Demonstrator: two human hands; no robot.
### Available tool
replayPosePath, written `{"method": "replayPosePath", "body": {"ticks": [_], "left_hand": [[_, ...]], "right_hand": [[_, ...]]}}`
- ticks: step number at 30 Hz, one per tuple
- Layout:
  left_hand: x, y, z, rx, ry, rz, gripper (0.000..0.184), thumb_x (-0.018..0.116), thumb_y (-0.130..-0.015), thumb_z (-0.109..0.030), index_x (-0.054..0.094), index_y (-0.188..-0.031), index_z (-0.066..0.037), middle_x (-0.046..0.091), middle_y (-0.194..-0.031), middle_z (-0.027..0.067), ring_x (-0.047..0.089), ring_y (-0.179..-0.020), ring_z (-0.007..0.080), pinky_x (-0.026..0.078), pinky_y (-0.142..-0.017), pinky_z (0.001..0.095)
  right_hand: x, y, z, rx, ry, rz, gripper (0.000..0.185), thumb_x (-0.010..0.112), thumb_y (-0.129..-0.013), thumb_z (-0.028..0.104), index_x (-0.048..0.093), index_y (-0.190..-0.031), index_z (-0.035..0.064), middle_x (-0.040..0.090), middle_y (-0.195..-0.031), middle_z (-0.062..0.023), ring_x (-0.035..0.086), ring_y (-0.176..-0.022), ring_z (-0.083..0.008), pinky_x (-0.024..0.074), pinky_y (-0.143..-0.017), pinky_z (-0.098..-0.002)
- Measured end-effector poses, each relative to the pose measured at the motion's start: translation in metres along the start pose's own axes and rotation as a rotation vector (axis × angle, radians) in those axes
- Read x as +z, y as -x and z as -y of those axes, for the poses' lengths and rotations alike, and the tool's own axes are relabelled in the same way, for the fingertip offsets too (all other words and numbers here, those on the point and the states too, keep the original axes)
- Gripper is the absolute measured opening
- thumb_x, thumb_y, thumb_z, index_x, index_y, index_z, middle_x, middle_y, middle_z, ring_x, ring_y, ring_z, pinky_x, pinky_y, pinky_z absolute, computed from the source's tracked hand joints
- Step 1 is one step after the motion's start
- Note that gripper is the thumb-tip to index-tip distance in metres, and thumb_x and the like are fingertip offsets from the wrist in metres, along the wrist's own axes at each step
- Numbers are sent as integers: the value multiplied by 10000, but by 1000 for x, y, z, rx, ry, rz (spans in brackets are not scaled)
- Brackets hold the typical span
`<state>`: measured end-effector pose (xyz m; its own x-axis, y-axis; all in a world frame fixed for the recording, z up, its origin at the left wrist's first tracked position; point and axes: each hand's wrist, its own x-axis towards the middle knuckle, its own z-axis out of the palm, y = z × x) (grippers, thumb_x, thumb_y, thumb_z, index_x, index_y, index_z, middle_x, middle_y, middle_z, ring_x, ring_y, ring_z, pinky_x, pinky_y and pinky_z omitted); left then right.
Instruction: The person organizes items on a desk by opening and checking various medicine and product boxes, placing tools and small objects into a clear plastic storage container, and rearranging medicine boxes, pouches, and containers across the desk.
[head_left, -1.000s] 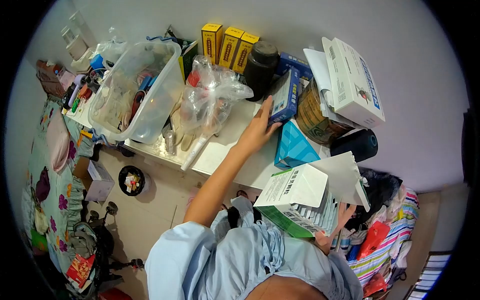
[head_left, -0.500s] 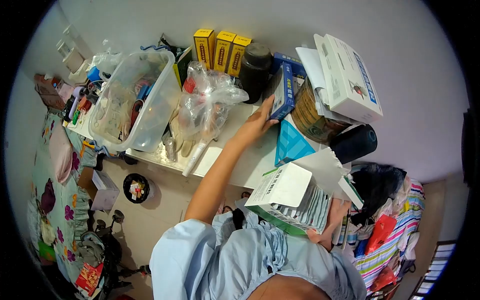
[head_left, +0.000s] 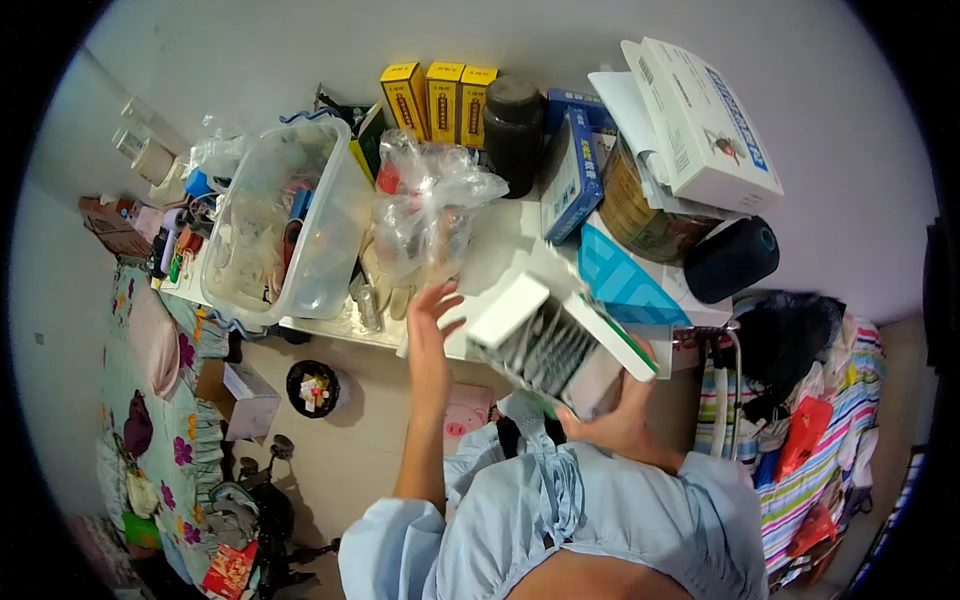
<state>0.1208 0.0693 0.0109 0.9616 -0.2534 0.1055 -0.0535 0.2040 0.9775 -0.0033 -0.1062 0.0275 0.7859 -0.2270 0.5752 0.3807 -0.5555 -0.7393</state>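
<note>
Box of white-and-green cardboard (head_left: 510,309), already open, flat grey packets (head_left: 555,350) inside.
Our right hand (head_left: 620,415) clamps it near the white worktop (head_left: 500,243); our left hand (head_left: 427,322), fingers apart, hangs empty beside it.

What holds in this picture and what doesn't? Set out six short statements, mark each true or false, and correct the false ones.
1. The right hand holds an open box. True.
2. The left hand grips a yellow box. False: it is open and grips nothing.
3. Three yellow boxes stand to the left of the dark jar in the picture. True.
4. The bin is empty. False: it has rubbish in it.
5. The plastic bag lies between the clear tub and the dark jar in the picture. True.
6. The dark jar is on the floor. False: it stands on the table.
</note>
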Motion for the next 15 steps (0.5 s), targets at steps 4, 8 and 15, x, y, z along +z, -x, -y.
{"method": "replayPosePath", "body": {"ticks": [4, 8, 15], "left_hand": [[20, 40, 12, 99, -186, 93, 727, 385, -848, -471, 95, -1353, -36, 174, -1384, 154, 210, -1270, 275, 212, -1008, 383], [41, 32, 9, 122, -242, 210, 642, 448, -865, -206, 91, -1340, 36, 172, -1374, 227, 181, -1283, 292, 168, -1019, 322], [39, 0, 0, 61, -213, 257, 521, 425, -869, -130, 215, -1325, 8, 270, -1345, 191, 228, -1267, 254, 173, -1018, 312]], "right_hand": [[40, -19, -13, -52, 189, -190, 874, 799, -502, 169, 291, -1198, 22, 378, -1197, -219, 402, -1079, -357, 357, -889, -416], [43, -19, -8, -17, 287, 22, 780, 753, -596, 149, 298, -1221, 47, 295, -1243, -229, 378, -1086, -394, 388, -855, -411], [31, -15, -4, -83, 515, 51, 638, 696, -647, 75, 357, -1186, 43, 364, -1195, -201, 402, -1039, -344, 322, -851, -425]]}}
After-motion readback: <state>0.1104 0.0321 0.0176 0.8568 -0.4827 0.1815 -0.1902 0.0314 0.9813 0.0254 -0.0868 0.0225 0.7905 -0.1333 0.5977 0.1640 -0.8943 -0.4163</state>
